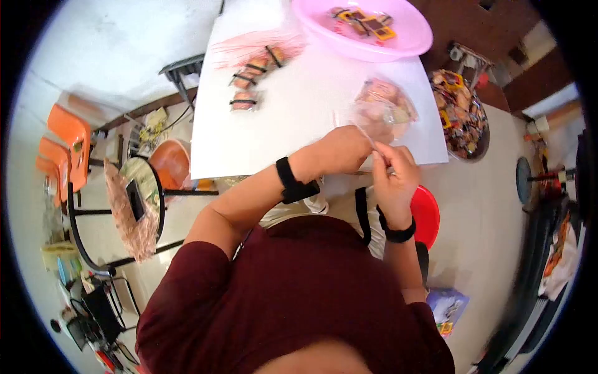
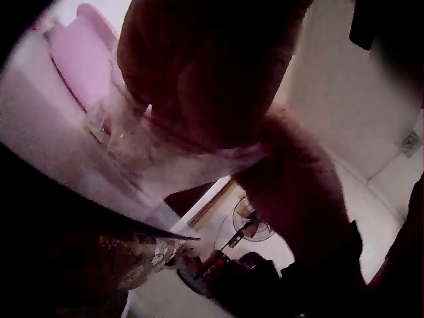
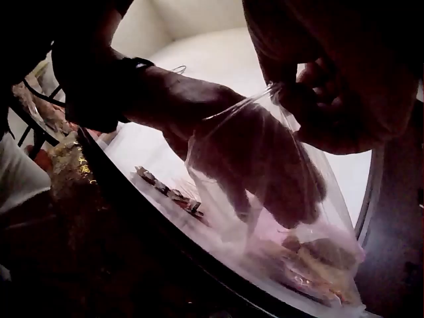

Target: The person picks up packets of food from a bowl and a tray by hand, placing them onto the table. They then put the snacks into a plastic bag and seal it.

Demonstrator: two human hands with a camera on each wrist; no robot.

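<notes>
A clear plastic bag [image 1: 383, 112] with tan and pinkish contents sits at the table's near right part. My right hand [image 1: 397, 171] pinches the bag's upper edge between thumb and fingers. In the right wrist view, the bag [image 3: 291, 179] hangs stretched from that right hand [image 3: 338, 99]. My left hand [image 3: 245, 152] shows through the clear film, its fingers extended down toward the contents [image 3: 318, 265]. Seen from the head, the left hand [image 1: 339, 149] lies close beside the right one, its fingertips hidden. The left wrist view is dark, with film [image 2: 179, 159] draped under the left hand [image 2: 199, 73].
Several small packs with black bands [image 1: 244, 101] lie on the white table [image 1: 280, 137], near thin pink strips [image 1: 255, 47]. A pink basin [image 1: 380, 53] holds yellow-edged packs at the back. Right of the table stands a full tub [image 1: 461, 118]; a red bucket [image 1: 427, 215] is below.
</notes>
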